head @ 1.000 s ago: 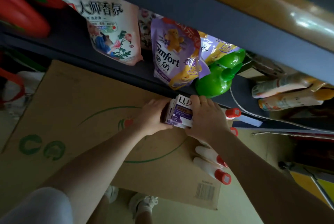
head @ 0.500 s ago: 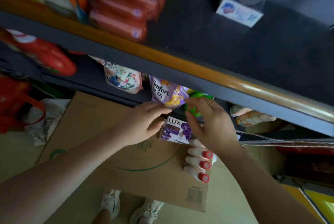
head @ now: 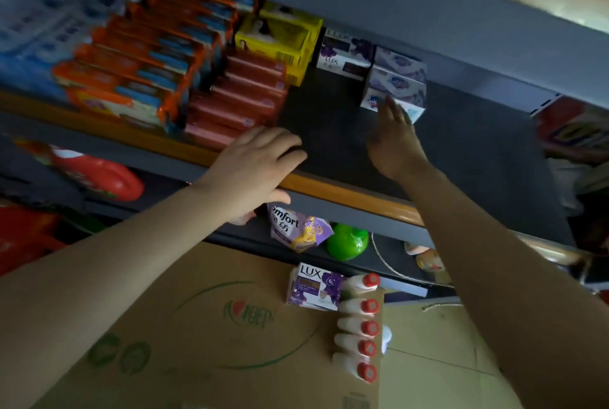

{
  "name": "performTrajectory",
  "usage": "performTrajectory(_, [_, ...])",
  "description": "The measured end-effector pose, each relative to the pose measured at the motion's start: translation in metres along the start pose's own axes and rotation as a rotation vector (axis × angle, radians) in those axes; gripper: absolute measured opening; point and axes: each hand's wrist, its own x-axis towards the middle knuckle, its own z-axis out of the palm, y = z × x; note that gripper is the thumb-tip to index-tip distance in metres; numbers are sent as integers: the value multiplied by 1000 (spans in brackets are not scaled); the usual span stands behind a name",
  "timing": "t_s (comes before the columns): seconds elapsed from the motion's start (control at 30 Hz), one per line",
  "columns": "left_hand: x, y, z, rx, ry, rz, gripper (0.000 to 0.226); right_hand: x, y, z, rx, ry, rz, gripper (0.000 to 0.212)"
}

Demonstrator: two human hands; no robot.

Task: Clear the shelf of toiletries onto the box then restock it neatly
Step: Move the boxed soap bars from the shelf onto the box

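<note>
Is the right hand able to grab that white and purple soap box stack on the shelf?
Probably yes. The right hand is open, its fingertips already at the soap box stack, with only bare shelf around it.

- Single head view, wide-angle, looks forward and down along both arms.
- Close to the shelf (head: 346,141); its wooden front edge crosses mid-frame.
- Box (head: 204,326) fills the bottom, right below.

Both hands left the Lux box (head: 314,286) on carton; right hand (head: 393,141) now probably touching white soap stack (head: 397,85).
</note>
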Motion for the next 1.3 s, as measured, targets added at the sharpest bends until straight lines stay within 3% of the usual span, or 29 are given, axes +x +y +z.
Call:
performTrajectory(0.1, [-2,-2,7,-1,58,19,65,18,11,-3,-96,9,87,71])
performTrajectory(0.23, [-3,-1,10,-13,87,11,58,14,11,-12,-172,44,54,65])
performTrajectory(0.37, [-2,-1,7,-31,45,-1,57,-21,4,-18,-185,91,-92,56])
performTrajectory(0.47, [-1,0,4,-37,22,-1,56,-38,5,-24,-41,204,-198,49])
performTrajectory(0.6, [0,0,4,-40,5,-4,56,-10,18,-27,59,-19,-114,85])
performTrajectory(0.7, [0,1,5,-55,14,-2,56,2,20,-22,108,-111,-56,86])
performTrajectory(0.87, [0,2,2,-83,-14,-38,61,-33,4,-29,197,132,-79,78])
performTrajectory(0.93, [1,13,-14,-283,-31,-132,68,-61,-1,-36,388,216,-89,75])
performTrajectory(1.03, [-1,41,-59,-876,-70,-408,75,-108,-17,-46,749,137,-77,68])
performTrajectory(1.1, [-4,61,-83,-1175,-92,-520,69,-134,-29,-46,787,97,-104,68])
performTrajectory(1.17, [-8,75,-97,-1241,-71,-583,61,-154,-41,-42,760,81,-119,68])
performTrajectory(1.3, [-18,75,-108,-1141,-46,-653,26,-179,-58,-42,730,75,-65,77])
